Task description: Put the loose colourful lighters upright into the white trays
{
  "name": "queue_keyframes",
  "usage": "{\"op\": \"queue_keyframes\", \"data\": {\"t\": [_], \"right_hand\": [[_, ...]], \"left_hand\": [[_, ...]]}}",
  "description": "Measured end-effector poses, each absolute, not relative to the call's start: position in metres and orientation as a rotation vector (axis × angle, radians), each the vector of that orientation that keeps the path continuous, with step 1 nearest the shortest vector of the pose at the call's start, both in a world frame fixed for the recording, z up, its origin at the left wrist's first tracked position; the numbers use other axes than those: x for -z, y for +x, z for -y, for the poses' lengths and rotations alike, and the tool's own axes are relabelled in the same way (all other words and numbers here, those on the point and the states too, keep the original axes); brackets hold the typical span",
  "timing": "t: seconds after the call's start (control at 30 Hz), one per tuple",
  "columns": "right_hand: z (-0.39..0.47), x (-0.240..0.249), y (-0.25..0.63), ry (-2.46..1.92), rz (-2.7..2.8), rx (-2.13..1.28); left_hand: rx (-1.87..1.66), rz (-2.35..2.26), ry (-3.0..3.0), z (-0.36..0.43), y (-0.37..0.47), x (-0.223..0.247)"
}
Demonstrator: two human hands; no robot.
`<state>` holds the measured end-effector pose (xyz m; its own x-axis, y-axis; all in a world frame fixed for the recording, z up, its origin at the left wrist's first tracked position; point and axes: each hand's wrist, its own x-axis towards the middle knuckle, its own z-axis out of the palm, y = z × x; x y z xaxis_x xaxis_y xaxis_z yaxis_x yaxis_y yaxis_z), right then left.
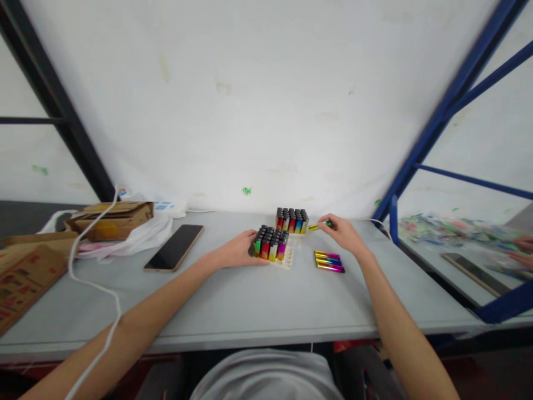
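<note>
My left hand [239,251] is curled against the left side of a white tray [288,260] and the lighters in it. Upright lighters [272,248] with black tops and shiny coloured bodies fill much of this tray, and its right-hand row of holes shows bare. In my right hand [340,230], closed between thumb and fingers, is a shiny yellow-green lighter [313,227], held nearly level. Behind the tray stands a second block of upright lighters [291,221]. Several loose lighters [328,261] lie side by side below my right hand.
A black phone [175,248] lies left of my left hand. Farther left are cardboard boxes [110,219], a white plastic bag [144,236] and a white cable [94,284] hanging across the view. A blue metal frame [433,130] rises at the right, with another person's hands [523,251] beyond it.
</note>
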<state>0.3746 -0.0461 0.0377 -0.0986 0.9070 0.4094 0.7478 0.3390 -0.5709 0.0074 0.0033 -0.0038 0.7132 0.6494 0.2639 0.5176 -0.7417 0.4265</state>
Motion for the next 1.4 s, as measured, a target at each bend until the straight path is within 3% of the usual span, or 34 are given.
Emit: {"op": "queue_keyframes", "data": {"t": [0.33,0.43,0.6,0.93,1.4], "right_hand": [[0.053,-0.026,0.306,-1.003,1.595,-1.017],[0.056,-0.023,0.295,-0.965,1.524,-1.089],[0.051,-0.01,0.286,-1.082,1.471,-1.02],[0.054,-0.002,0.278,-1.328,1.61,-0.489],[0.07,-0.024,0.281,-1.144,1.901,-0.512]], "left_hand": [[-0.589,-0.856,2.602,-0.002,0.008,0.001],[-0.578,-0.862,2.579,-0.003,0.008,0.003],[-0.556,-0.855,2.59,-0.003,0.007,0.003],[-0.599,-0.844,2.59,-0.001,0.009,0.0],[-0.554,-0.839,2.604,0.0,0.008,0.0]]}}
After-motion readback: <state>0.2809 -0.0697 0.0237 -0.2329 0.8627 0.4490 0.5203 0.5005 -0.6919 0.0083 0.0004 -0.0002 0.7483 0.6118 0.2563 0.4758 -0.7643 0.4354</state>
